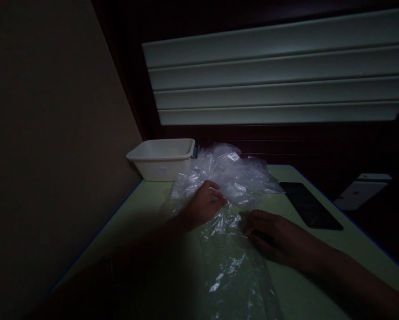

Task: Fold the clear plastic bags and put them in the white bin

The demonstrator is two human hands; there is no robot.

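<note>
A clear plastic bag [233, 266] lies stretched along the table toward me, glossy and wrinkled. My left hand [204, 204] is at its far end, fingers bent and pinching the film near the fingertips. To the right, my right hand [273, 233] has its thumb and fingers closed on the bag's right edge. Just beyond both hands sits a loose heap of crumpled clear plastic bags [233, 162]. The light is dim, so the exact grip points on the thin film are hard to make out.
A white plastic bin [162, 166] stands at the table's far left corner. To the right lies a flat black tablet-like device [309, 205]; a white device [361, 194] is beyond the edge. The pale green table [126, 213] has blue edging, with a wall at left and a padded panel [273, 75] behind.
</note>
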